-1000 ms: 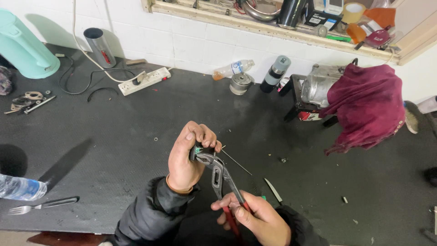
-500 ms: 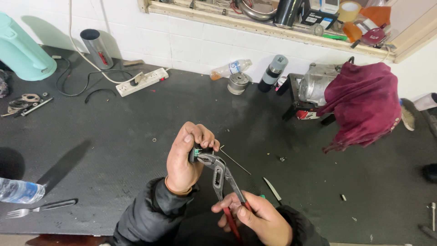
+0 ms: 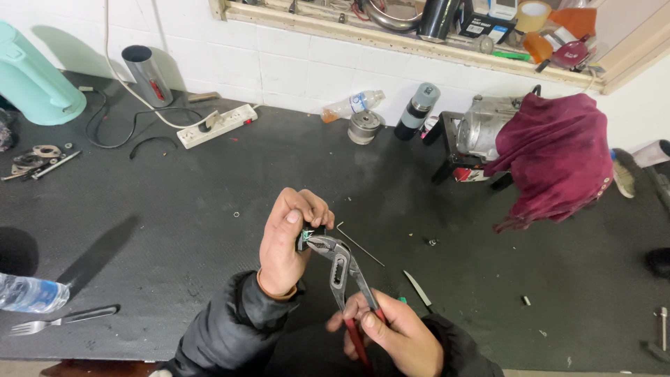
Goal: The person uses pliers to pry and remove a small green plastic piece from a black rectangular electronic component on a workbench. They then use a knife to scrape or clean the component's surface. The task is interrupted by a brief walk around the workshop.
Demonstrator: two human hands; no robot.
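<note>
My left hand is closed around a small dark part with green on it, held up above the black mat. My right hand grips the red handles of a pair of steel slip-joint pliers. The plier jaws are clamped on the small part right beside my left fingers. A thin metal hex key lies on the mat just behind the pliers, and a small blade-like strip lies to the right of my right hand.
Black rubber mat covers the bench. A fork and plastic bottle lie at the left front. A white power strip, mint kettle, metal cylinder, small tin, dark flask and a maroon cloth over a motor stand at the back.
Both hands and the pliers stay in nearly the same pose; the view has shifted slightly. Nothing was picked up or let go.
</note>
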